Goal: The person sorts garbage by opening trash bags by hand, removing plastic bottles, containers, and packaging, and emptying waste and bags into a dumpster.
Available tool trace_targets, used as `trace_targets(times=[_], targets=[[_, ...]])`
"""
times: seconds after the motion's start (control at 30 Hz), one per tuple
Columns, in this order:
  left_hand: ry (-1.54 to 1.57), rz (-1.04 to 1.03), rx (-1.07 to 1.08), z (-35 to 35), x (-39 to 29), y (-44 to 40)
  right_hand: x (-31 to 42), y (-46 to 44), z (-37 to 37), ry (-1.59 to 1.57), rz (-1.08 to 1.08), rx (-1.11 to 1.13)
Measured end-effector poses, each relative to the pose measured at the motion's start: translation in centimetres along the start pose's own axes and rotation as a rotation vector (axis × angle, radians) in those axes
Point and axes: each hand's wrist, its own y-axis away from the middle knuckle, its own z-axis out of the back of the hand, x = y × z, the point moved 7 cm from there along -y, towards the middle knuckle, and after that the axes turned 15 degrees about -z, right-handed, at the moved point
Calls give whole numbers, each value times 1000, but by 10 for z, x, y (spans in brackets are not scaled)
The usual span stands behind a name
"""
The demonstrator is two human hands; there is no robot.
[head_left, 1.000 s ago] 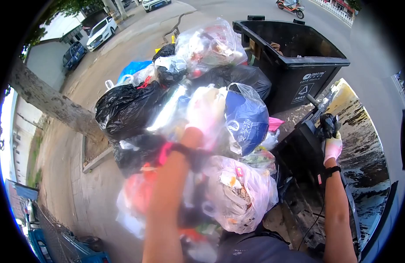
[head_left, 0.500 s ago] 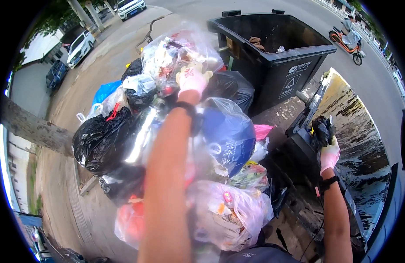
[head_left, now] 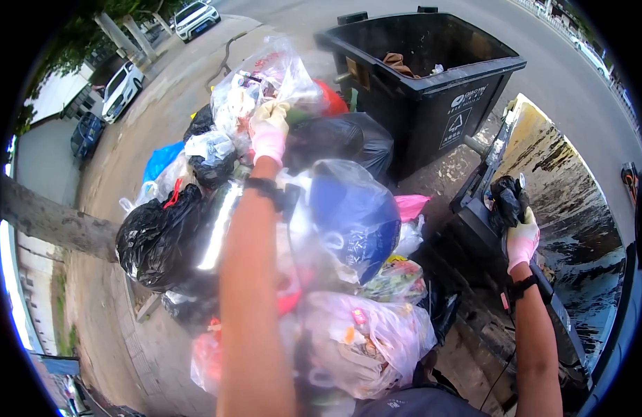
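My left hand [head_left: 269, 132], in a pink and cream glove, is closed on the near side of a clear plastic bag [head_left: 248, 87] of mixed rubbish at the top of the pile. Beside it lie a black bag [head_left: 335, 139] and a small black bag with a white top [head_left: 211, 153]. My right hand [head_left: 522, 238], gloved alike, is wrapped round a small black bag [head_left: 508, 201] at the edge of a black bin [head_left: 474, 222]. Lower in the pile sit a blue bag inside clear plastic [head_left: 355, 215] and a pinkish clear bag [head_left: 369, 340].
A large open black wheeled bin [head_left: 439, 104] stands behind the pile. At the right rises a stained, light-coloured panel [head_left: 557, 187]. A tree trunk [head_left: 63, 219] crosses the left side. Parked cars [head_left: 123, 90] are at the upper left.
My left hand has moved up and away to the clear bag, which has shifted left and is pulled taller. My right hand still holds the small black bag. The view has turned slightly.
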Motion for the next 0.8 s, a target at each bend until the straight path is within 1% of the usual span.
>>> trace_targets(times=[0.03, 0.07, 0.1, 0.13, 0.17, 0.2, 0.23, 0.27, 0.3, 0.4, 0.43, 0.5, 0.53, 0.63, 0.67, 0.77, 0.8], targets=[[100, -5, -52, 4, 8, 1, 0, 0, 1, 5, -8, -5], [91, 23, -120, 14, 7, 3, 2, 2, 1, 10, -16, -10], [79, 5, -128, 23, 3, 1, 2, 2, 1, 15, -24, -15], [123, 39, -152, 32, 17, -5, -2, 0, 0, 3, -32, 13], [167, 75, -175, 37, 16, -8, -3, -1, 0, 11, -39, 9], [145, 119, -211, 43, 14, -10, -2, -1, 1, 18, -44, 7], [122, 163, -249, 52, -1, -12, 1, 0, 1, 25, -49, 4], [179, 168, -255, 59, 2, -19, 9, 6, 6, 25, -72, 13], [149, 184, -277, 68, 4, -26, 8, 5, 6, 24, -69, 7], [-4, 7, -347, 103, -29, -46, 3, 4, 3, 9, -64, 8], [97, 27, -344, 111, -41, -48, -4, -2, -1, -3, -62, 18], [101, -119, -344, 130, -84, -47, -4, -3, -4, -21, -64, 39], [189, -149, -313, 136, -96, -45, -3, -2, -2, -27, -70, 49], [52, -194, -209, 152, -140, -19, 6, 4, 3, -28, -81, 59], [68, -117, -164, 155, -153, -7, 8, 5, 4, -26, -84, 58], [178, -139, -193, 176, -186, 21, 11, 6, 6, -29, -13, 35], [156, -175, -193, 191, -189, 26, 1, -2, -1, -21, -15, 45]])
